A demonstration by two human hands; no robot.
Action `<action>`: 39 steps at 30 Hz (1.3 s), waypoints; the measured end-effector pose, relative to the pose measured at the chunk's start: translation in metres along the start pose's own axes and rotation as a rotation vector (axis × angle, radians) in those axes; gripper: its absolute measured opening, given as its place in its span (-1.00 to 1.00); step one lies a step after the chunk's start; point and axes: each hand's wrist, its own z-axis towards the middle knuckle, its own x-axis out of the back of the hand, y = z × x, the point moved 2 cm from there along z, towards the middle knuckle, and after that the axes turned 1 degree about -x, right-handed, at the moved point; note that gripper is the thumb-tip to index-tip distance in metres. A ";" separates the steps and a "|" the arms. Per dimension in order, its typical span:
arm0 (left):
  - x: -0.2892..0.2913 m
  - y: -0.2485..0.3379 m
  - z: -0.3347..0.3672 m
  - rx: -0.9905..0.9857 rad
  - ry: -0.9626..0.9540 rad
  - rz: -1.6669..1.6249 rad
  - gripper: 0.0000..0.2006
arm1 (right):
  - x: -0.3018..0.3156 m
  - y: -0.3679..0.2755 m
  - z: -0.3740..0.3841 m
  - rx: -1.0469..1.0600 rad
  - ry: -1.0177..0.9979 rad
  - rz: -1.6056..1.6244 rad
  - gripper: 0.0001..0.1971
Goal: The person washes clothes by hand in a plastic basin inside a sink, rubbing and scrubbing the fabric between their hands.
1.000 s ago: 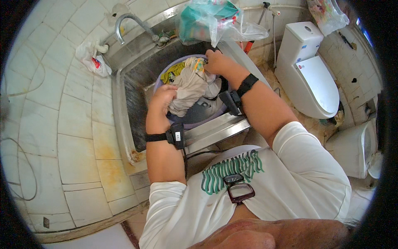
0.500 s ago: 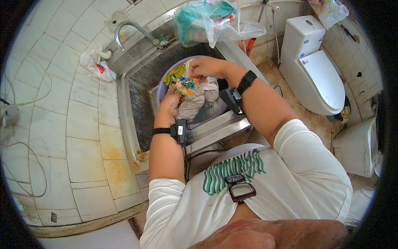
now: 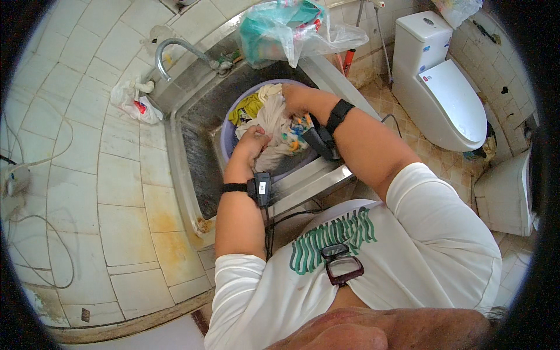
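- I see a long steel sink (image 3: 192, 175) set against a tiled wall (image 3: 76, 163), with a curved tap (image 3: 175, 49) at its far end; this is where all the work sits.
- A white toilet (image 3: 443, 87) stands well apart on my right, and a clear plastic bag of oddments (image 3: 291, 29) rests on the sink's far rim.
- Inside the sink stands a lilac wash basin (image 3: 228, 131), filled with a heap of clothes.
- The main piece is a pale cream garment (image 3: 271, 125) lying across the top of the heap, with a yellow cloth (image 3: 248, 105) beside it toward the tap and a patterned, multicoloured piece (image 3: 294, 131) just under my right wrist.
- My left hand (image 3: 252, 143) is at the near side of the basin, fingers curled together and clamped on a fold of the cream garment.
- My right hand (image 3: 294, 96) is at the far side, fingers bunched down into the same fabric; I cannot tell how tightly they close, as the cloth hides the tips.
- I judge the step in hand to be hand-washing: working the garment between both grips.
- The next move, as I read it, calls for both holds kept firm and the cloth kept inside the basin while it is rubbed or turned.
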 end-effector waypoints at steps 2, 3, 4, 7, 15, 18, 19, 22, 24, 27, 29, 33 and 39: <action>0.003 -0.003 0.004 -0.024 0.008 0.065 -0.81 | -0.007 0.008 0.013 0.074 -0.007 -0.091 -0.64; 0.004 0.000 0.004 -0.030 0.016 0.104 -0.82 | -0.011 0.014 0.021 0.107 -0.009 -0.135 -0.67; 0.005 0.003 0.003 -0.036 0.029 0.142 -0.83 | -0.013 0.017 0.028 0.136 0.047 -0.167 -0.69; 0.006 0.007 0.001 -0.075 0.076 0.239 -0.81 | -0.014 0.018 0.036 0.244 0.183 -0.210 -0.73; -0.004 0.021 -0.012 -0.503 0.339 0.002 -0.50 | -0.014 -0.016 0.010 0.722 0.271 0.291 -0.78; 0.005 0.043 -0.026 -0.515 0.379 0.192 -0.50 | -0.013 -0.022 0.006 0.706 0.224 0.421 -0.80; 0.010 0.045 -0.026 -0.498 0.416 0.287 -0.52 | -0.013 -0.019 0.010 0.613 0.172 0.606 -0.80; 0.014 0.042 -0.024 -0.407 0.444 -0.170 -0.61 | -0.002 -0.007 0.017 0.504 0.228 0.668 -0.81; 0.019 0.042 -0.025 -0.466 0.546 -0.256 -0.67 | -0.005 0.002 0.025 0.408 0.185 0.459 -0.73; 0.034 0.030 -0.017 -0.560 0.673 -0.437 -0.64 | -0.011 -0.002 0.018 0.234 0.090 0.043 -0.54; 0.040 0.033 -0.023 -0.576 0.717 -0.536 -0.64 | -0.008 -0.010 -0.004 0.147 -0.018 -0.021 -0.47; 0.039 0.046 -0.035 -0.517 0.756 -0.675 -0.60 | -0.021 0.000 0.014 0.137 -0.246 -0.319 -0.58; 0.048 0.035 -0.032 -0.449 0.779 -0.678 -0.60 | -0.027 0.008 0.029 0.350 -0.056 -0.410 -0.76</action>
